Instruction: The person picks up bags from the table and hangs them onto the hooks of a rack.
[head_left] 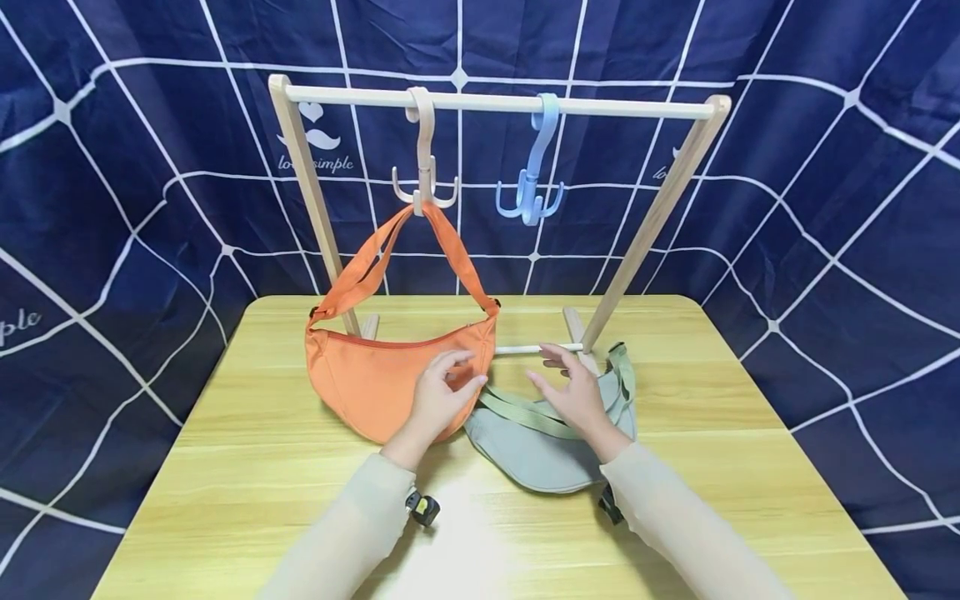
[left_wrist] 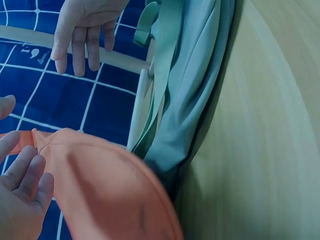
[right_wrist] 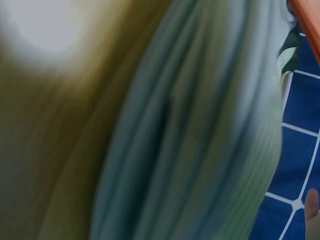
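An orange shoulder bag (head_left: 375, 379) hangs by its strap from a beige hook (head_left: 424, 158) on the rack's bar. My left hand (head_left: 442, 392), fingers loosely bent and holding nothing, is over the bag's right side in the head view. A grey-green bag (head_left: 543, 458) lies on the table at the right, its green strap (head_left: 532, 414) across its top. Above that bag is my right hand (head_left: 573, 392), fingers relaxed and apart from the thumb, with nothing between them. In the left wrist view both the left hand (left_wrist: 22, 185) and the right hand (left_wrist: 87, 30) appear empty.
A wooden rack with a white top bar (head_left: 487, 102) stands on the wooden table (head_left: 247, 500). From its bar a blue hook (head_left: 531, 167) hangs bare, right of the beige one. The rack's low rod (head_left: 517, 349) runs behind the bags. Dark blue gridded cloth surrounds the table.
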